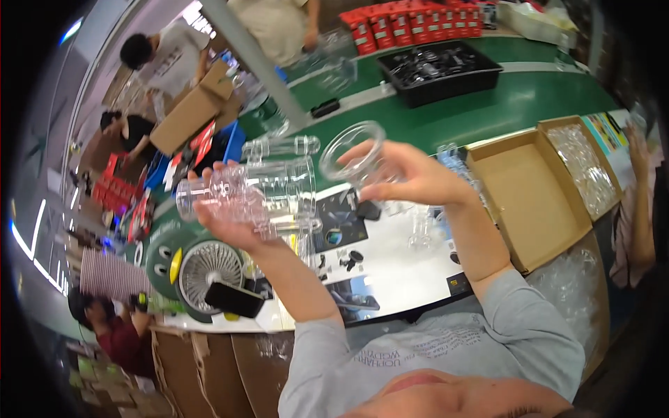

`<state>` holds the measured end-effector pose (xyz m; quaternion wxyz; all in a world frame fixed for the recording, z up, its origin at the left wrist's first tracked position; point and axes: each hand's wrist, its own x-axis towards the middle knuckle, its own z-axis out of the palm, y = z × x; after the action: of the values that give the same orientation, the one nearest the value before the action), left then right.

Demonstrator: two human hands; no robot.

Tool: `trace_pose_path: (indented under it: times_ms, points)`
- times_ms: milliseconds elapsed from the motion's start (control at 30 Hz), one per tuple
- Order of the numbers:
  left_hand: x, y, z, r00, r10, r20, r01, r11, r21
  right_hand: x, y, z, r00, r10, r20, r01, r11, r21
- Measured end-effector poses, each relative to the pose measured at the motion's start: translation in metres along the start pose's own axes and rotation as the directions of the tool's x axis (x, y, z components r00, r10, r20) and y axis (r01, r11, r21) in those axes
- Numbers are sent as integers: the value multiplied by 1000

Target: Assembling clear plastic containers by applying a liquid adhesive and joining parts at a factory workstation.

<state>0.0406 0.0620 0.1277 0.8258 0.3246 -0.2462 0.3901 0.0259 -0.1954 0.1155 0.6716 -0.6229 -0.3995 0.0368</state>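
- The left hand (230,216) was raised above the bench, palm up and fingers curled around a clear plastic housing (261,191), a chunky see-through body with tube-like parts sticking out toward 3 o'clock.
- The right hand (408,177) was closed on a clear round ring (353,150), pinched at its lower edge with the open mouth tilted toward 11 o'clock; the ring sat just beside the housing's right end, and I cannot tell whether the two touched.
- Both pieces hung in mid-air over a white work surface (411,275) and, at 12 o'clock from them, a green conveyor belt (516,104).
- At 7 o'clock from the left hand stood a small green desk fan (202,268); at 3 o'clock from the right hand lay an open cardboard box (533,198), with a second box of clear parts (585,167) beyond it.
- A black tray (439,70) of dark pieces sat on the belt at 12 o'clock, red boxes (411,24) behind it.
- Other people worked at 10 o'clock and 12 o'clock, well apart from these hands.
- Risk, as I judged it: the ring was held only at its rim by fingertips, so a slanted meeting with the housing could make it slip and drop to the surface below.
- The smooth plastic rested on an open palm; a hard push from the right could roll the housing off.
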Motion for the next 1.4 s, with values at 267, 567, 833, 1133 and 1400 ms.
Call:
trace_pose_path:
  times_ms: [267, 567, 833, 1133, 1400]
  points:
    - [7, 13, -13, 996, -91, 9, 90, 959, -270, -1, -3, 1, 917, 366, 157, -305, 900, -311]
    - [-8, 5, 12, 998, -40, -48, 34, 991, -132, 5, 8, 17, 987, 79, 142, -131, 902, 411]
    - [-16, -8, 13, 998, -21, -54, 30, 987, 158, 12, 28, 18, 988, -152, -19, 107, 591, 800]
    - [-11, -24, -6, 957, -271, 104, 277, 959, -53, 13, 29, 0, 967, -255, -22, 102, 301, 948]
    - [-15, -24, 0, 960, -278, 23, 279, 957, -75, 11, 19, -7, 964, -264, 15, 21, 135, 991]
